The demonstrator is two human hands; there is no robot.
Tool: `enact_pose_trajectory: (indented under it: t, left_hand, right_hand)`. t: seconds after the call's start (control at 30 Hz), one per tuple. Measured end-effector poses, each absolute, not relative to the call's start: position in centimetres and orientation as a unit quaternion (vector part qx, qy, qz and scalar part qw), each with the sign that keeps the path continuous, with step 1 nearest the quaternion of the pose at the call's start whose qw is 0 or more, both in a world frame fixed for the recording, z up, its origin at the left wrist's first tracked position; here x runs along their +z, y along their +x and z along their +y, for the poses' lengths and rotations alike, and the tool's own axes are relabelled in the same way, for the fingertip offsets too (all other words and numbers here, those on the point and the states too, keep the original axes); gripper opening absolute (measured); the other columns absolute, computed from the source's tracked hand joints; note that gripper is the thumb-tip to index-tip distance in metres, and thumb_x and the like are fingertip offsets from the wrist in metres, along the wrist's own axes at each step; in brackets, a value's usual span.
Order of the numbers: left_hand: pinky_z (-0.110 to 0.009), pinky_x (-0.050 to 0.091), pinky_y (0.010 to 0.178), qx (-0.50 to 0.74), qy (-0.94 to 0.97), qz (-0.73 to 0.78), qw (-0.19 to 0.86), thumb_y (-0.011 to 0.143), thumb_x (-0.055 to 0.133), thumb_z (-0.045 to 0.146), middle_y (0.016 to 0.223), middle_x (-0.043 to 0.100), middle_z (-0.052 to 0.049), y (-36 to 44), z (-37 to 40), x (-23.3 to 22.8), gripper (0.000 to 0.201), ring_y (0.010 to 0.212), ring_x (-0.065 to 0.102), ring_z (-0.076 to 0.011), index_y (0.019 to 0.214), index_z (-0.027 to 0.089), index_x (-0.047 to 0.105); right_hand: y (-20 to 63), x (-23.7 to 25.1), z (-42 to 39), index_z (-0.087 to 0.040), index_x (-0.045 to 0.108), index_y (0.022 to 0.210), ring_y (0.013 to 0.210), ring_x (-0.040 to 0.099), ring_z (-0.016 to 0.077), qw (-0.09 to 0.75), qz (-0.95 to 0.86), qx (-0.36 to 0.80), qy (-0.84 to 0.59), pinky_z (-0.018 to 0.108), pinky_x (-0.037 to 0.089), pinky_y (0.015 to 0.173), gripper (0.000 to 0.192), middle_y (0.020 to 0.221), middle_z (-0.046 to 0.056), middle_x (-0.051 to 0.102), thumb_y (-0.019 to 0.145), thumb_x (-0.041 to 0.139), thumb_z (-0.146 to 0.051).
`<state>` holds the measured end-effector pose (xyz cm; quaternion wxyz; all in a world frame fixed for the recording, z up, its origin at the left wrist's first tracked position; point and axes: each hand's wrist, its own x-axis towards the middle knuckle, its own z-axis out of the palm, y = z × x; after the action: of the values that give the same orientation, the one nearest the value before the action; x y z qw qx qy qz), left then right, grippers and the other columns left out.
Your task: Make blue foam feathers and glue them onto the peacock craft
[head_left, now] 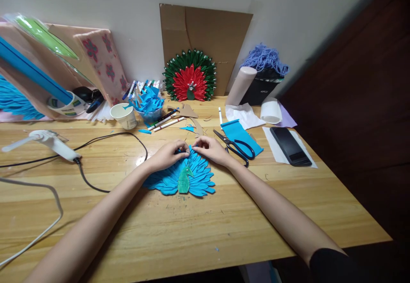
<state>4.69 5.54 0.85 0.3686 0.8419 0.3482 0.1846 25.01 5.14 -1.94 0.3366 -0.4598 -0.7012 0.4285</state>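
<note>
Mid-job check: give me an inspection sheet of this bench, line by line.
Surface: wooden table, paper scraps near its far middle.
Job's things: blue paper-feather peacock fan with green paper body, lying flat.
Clutter: black-handled scissors on a blue paper strip; black phone; paper cup; marker pens; white glue gun.
Grippers: left hand and right hand pinch the fan's far edge.
Cables: black cord runs from the glue gun; grey cord at left.
Surroundings: red-and-green finished fan against cardboard; purple yarn.
</note>
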Motion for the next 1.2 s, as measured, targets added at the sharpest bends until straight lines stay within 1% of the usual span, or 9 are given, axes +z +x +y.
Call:
enact_pose_trajectory:
  t: [0.27, 0.6, 0.73, 0.9, 1.0, 1.2]
  left_hand:
    - [-0.028, 0.041, 0.077, 0.187, 0.835, 0.356, 0.375, 0.082, 0.049, 0.027, 0.086, 0.059, -0.002, 4.71, 5.62, 0.78, 0.014, 0.083, 0.053, -0.0157, 0.088, 0.019, 0.058]
    - [-0.027, 0.041, 0.073, 0.193, 0.821, 0.387, 0.373, 0.080, 0.051, 0.028, 0.085, 0.061, -0.002, 5.03, 5.44, 0.75, 0.015, 0.079, 0.054, -0.0156, 0.086, 0.018, 0.060]
    - [-0.027, 0.041, 0.071, 0.194, 0.825, 0.389, 0.361, 0.081, 0.051, 0.028, 0.084, 0.060, -0.003, 5.11, 5.44, 0.65, 0.015, 0.078, 0.054, -0.0157, 0.086, 0.018, 0.060]
    - [-0.029, 0.041, 0.072, 0.194, 0.836, 0.397, 0.326, 0.082, 0.049, 0.028, 0.084, 0.057, -0.004, 5.32, 5.24, 0.90, 0.015, 0.079, 0.054, -0.0167, 0.086, 0.017, 0.060]
    - [-0.029, 0.042, 0.073, 0.193, 0.846, 0.388, 0.310, 0.083, 0.047, 0.027, 0.086, 0.056, -0.004, 5.35, 5.12, 1.07, 0.016, 0.081, 0.054, -0.0169, 0.088, 0.017, 0.059]
    - [-0.030, 0.042, 0.076, 0.189, 0.856, 0.375, 0.301, 0.084, 0.045, 0.027, 0.089, 0.056, -0.004, 5.26, 5.11, 0.94, 0.017, 0.084, 0.054, -0.0176, 0.089, 0.018, 0.060]
  right_hand:
    - [24.87, -1.41, 4.74, -0.014, 0.064, 0.085, 0.060, 0.046, 0.0099, 0.327, -0.709, 0.435, -0.448, 0.021, 0.034, 0.054, 0.016, 0.070, 0.000, 0.057, 0.076, 0.060, -0.027]
    - [24.79, -1.37, 4.82, -0.014, 0.064, 0.080, 0.065, 0.049, 0.0113, 0.324, -0.735, 0.392, -0.449, 0.022, 0.037, 0.057, 0.012, 0.072, 0.001, 0.056, 0.075, 0.060, -0.025]
    - [24.53, -1.42, 4.89, -0.014, 0.065, 0.078, 0.063, 0.047, 0.0110, 0.321, -0.736, 0.373, -0.466, 0.022, 0.037, 0.058, 0.010, 0.069, 0.000, 0.055, 0.073, 0.060, -0.021]
    - [24.17, -1.58, 4.83, -0.015, 0.064, 0.084, 0.065, 0.049, 0.0115, 0.321, -0.738, 0.350, -0.480, 0.023, 0.038, 0.060, 0.015, 0.073, 0.001, 0.057, 0.070, 0.061, -0.020]
    - [24.05, -1.71, 4.80, -0.015, 0.063, 0.083, 0.067, 0.049, 0.0122, 0.326, -0.743, 0.329, -0.484, 0.023, 0.038, 0.062, 0.014, 0.072, 0.001, 0.057, 0.070, 0.061, -0.020]
    - [24.11, -1.76, 4.76, -0.015, 0.062, 0.082, 0.065, 0.049, 0.0117, 0.333, -0.719, 0.369, -0.486, 0.023, 0.038, 0.059, 0.012, 0.071, 0.000, 0.057, 0.072, 0.059, -0.021]
